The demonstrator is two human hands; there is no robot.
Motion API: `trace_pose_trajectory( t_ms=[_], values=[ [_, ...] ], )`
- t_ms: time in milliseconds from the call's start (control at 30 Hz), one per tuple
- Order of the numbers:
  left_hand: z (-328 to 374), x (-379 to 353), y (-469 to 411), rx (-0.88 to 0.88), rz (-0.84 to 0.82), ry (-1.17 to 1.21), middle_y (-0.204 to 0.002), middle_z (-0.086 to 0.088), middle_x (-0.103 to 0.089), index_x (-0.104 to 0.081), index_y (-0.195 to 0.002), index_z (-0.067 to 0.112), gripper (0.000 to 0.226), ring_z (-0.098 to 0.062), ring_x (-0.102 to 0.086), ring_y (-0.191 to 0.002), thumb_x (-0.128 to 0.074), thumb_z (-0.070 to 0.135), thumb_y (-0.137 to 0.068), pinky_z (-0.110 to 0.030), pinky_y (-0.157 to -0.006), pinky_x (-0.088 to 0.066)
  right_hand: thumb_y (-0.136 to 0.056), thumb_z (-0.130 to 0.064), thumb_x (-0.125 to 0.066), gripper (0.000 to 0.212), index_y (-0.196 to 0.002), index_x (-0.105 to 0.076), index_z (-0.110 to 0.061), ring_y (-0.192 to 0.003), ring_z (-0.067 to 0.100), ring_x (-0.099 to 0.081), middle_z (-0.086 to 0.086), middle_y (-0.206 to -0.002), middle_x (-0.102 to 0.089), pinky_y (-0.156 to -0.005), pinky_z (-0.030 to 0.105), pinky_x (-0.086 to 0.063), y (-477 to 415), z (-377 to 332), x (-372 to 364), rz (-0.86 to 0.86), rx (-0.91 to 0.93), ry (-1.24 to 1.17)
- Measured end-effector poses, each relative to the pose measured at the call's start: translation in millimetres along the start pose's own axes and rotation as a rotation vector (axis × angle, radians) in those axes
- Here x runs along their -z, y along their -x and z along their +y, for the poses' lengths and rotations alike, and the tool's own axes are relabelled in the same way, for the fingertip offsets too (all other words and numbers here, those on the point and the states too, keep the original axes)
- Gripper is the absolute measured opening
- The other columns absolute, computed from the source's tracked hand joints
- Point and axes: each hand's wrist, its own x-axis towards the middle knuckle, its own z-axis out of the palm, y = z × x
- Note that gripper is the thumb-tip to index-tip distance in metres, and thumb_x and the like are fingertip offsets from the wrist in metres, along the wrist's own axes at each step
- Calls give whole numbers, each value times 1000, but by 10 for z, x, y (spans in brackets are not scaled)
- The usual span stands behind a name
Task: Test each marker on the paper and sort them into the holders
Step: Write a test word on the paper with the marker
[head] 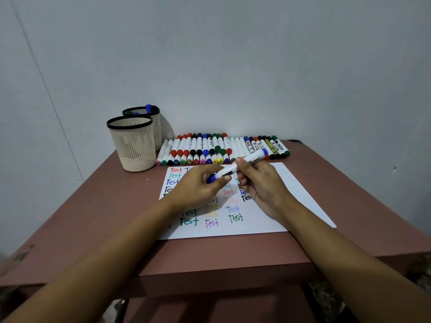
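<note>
Here: marker point(254, 157), left hand point(198, 185), right hand point(263, 183).

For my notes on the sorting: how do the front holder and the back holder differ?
The back holder shows marker caps, blue and green, at its rim; the front holder shows none. The front holder stands nearer and partly hides the back holder. Both are beige with black rims.
</note>
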Motion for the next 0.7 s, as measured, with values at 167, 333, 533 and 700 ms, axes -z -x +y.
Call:
trace_pose_trajectory(
  t_ms=[167, 333, 533, 700],
  values=[
    [-45, 42, 25, 31, 17, 3, -87, 13, -67, -64, -119, 21, 44, 2, -58, -68, -58, 46, -84, -21, -65, -43, -92, -26, -56, 20, -82, -60, -10, -58, 9, -43, 0, -63, -46, -54, 21, -38, 16, -21, 3, -11, 27, 46],
    [-49, 72, -13, 140, 78, -68, -82, 6, -54, -48, -121, 31, 42, -8, -49, -69, -59, 47, -83, -20, -62, -40, -95, -20, -53, 11, -92, -55, -10, -58, 19, -60, 6, -72, -54, -51, 27, -50, 4, -90, -3, 165, -98, -299],
    [-113, 168, -55, 257, 217, -4, -90, 4, -54, -57, -123, 14, 40, -10, -52, -82, -30, 33, -100, -20, -64, -34, -94, -13, -53, 8, -88, -48, -12, -68, 33, -66, 15, -79, -61, -62, 35, -59, 31, -113, 120, 268, -214, -425],
    [-170, 230, -69, 362, 210, 65, -91, 0, -55, -51, -130, 14, 41, -10, -48, -74, -25, 15, -99, -24, -63, -39, -87, -17, -68, 26, -68, -50, -14, -48, 12, -40, 2, -60, -48, -44, 21, -34, 40, -52, 118, 355, -142, -69]
  ],
)
